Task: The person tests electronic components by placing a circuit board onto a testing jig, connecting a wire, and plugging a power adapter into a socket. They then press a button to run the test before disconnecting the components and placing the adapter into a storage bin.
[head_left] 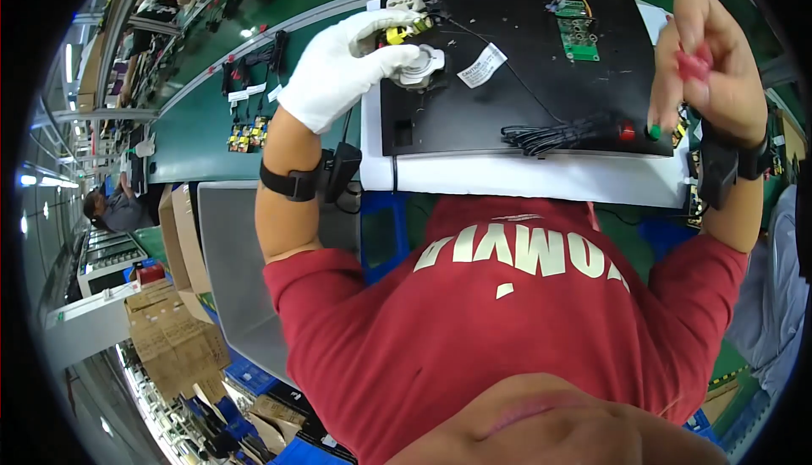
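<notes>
My left hand (342, 67), in a white glove, is over the far left of a black panel (482, 118). Its fingers are closed on a small yellow electronic part (396, 36) with a dark lead. Close by its thumb lies a round grey-white fitting (423, 67), and a white socket-like block (406, 1) stands just beyond the fingers. My bare right hand (715, 76) is raised at the panel's right edge. Its thumb and finger pinch a small soft-looking red piece (694, 66), whose kind I cannot make out. Something small and green (655, 132) shows at a lower fingertip.
On the panel are a green circuit board (579, 35) with a yellow wire, a bundled black cable (558, 133) and a white label (482, 66). More boards (248, 135) with cables lie on the green bench to the left. A grey bin (245, 270) stands below that.
</notes>
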`<control>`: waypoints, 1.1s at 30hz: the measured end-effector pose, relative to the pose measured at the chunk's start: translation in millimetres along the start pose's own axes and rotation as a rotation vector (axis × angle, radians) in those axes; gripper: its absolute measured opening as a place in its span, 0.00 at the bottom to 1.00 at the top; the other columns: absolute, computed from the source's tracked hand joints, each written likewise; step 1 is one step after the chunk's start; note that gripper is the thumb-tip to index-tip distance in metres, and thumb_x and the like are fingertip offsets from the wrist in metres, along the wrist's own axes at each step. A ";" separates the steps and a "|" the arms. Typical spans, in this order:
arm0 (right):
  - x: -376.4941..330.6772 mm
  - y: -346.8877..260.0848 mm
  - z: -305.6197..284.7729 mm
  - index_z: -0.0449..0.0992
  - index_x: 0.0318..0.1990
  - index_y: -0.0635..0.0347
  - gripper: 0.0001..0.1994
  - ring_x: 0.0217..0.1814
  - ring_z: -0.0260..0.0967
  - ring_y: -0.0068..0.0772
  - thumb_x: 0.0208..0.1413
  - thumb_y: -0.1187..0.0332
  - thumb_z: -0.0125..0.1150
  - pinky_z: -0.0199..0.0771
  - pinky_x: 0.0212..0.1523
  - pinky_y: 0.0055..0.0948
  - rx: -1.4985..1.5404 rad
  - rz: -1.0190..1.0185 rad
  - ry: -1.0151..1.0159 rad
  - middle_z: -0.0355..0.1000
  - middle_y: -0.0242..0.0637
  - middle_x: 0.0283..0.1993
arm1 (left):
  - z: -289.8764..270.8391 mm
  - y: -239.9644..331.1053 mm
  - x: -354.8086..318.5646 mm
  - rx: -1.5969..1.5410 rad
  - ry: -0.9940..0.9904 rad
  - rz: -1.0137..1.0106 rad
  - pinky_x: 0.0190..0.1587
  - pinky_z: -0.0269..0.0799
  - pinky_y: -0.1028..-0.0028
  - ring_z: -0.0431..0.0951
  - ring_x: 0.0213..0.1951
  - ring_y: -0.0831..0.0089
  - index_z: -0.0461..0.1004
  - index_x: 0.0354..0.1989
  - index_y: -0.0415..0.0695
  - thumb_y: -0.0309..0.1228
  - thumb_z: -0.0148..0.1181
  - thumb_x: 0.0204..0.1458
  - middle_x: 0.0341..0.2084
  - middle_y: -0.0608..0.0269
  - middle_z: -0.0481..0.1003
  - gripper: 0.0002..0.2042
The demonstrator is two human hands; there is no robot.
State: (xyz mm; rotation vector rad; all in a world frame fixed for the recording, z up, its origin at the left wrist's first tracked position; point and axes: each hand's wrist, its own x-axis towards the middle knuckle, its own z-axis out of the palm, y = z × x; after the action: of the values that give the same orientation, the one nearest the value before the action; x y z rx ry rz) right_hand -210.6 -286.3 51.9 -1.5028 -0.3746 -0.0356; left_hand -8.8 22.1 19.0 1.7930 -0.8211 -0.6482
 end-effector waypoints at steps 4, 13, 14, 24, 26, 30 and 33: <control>11.2 8.2 24.0 0.61 0.38 0.58 0.16 0.23 0.77 0.39 0.49 0.75 0.66 0.80 0.25 0.30 0.120 -0.147 -0.214 0.73 0.49 0.25 | -1.7 -15.1 4.0 -0.143 -0.050 -0.003 0.48 0.69 0.79 0.74 0.45 0.79 0.72 0.56 0.39 0.28 0.64 0.53 0.46 0.64 0.75 0.21; 20.4 19.1 26.6 0.70 0.50 0.71 0.14 0.38 0.78 0.47 0.58 0.75 0.59 0.81 0.37 0.45 0.393 -0.071 -0.030 0.74 0.54 0.41 | 8.2 -30.7 11.1 -0.174 0.181 -0.009 0.47 0.65 0.83 0.72 0.43 0.83 0.72 0.56 0.39 0.31 0.61 0.56 0.44 0.66 0.77 0.20; 23.1 21.4 24.8 0.71 0.50 0.73 0.13 0.40 0.78 0.51 0.59 0.77 0.57 0.82 0.40 0.48 0.450 -0.073 -0.023 0.75 0.59 0.44 | 9.4 -31.2 10.5 -0.173 0.206 0.003 0.45 0.66 0.83 0.72 0.42 0.84 0.73 0.56 0.39 0.31 0.61 0.56 0.42 0.66 0.77 0.19; 27.4 12.1 29.7 0.74 0.44 0.69 0.09 0.33 0.78 0.38 0.58 0.74 0.59 0.82 0.34 0.35 0.162 0.015 0.381 0.76 0.45 0.34 | 26.3 -32.2 -4.7 0.436 0.330 0.291 0.48 0.71 0.76 0.77 0.41 0.74 0.78 0.48 0.42 0.29 0.71 0.45 0.39 0.62 0.79 0.19; 31.1 11.1 30.6 0.76 0.41 0.67 0.07 0.31 0.76 0.31 0.57 0.74 0.60 0.78 0.30 0.27 -0.078 0.051 0.578 0.76 0.41 0.33 | 28.2 -33.5 -5.7 0.409 0.303 0.348 0.49 0.71 0.75 0.78 0.41 0.72 0.79 0.46 0.43 0.27 0.73 0.41 0.39 0.59 0.78 0.20; 46.1 13.5 11.9 0.79 0.38 0.65 0.06 0.27 0.72 0.19 0.56 0.72 0.60 0.69 0.24 0.16 -0.430 0.172 0.686 0.76 0.34 0.30 | 16.1 -35.2 1.2 0.249 0.140 0.397 0.52 0.69 0.75 0.76 0.45 0.72 0.77 0.48 0.40 0.26 0.73 0.40 0.42 0.59 0.77 0.22; 58.2 22.1 -9.6 0.79 0.35 0.66 0.07 0.24 0.70 0.18 0.56 0.73 0.58 0.70 0.24 0.16 -0.556 0.337 0.537 0.75 0.32 0.26 | 4.0 -38.2 9.1 0.186 0.011 0.399 0.58 0.65 0.73 0.73 0.51 0.70 0.76 0.49 0.38 0.24 0.73 0.39 0.47 0.58 0.75 0.24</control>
State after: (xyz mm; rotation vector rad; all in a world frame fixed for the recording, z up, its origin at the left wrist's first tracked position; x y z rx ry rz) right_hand -148.0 -281.9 45.7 -2.0064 0.3535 -0.2883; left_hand 2.8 22.3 -18.7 1.7230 -1.2236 -0.3079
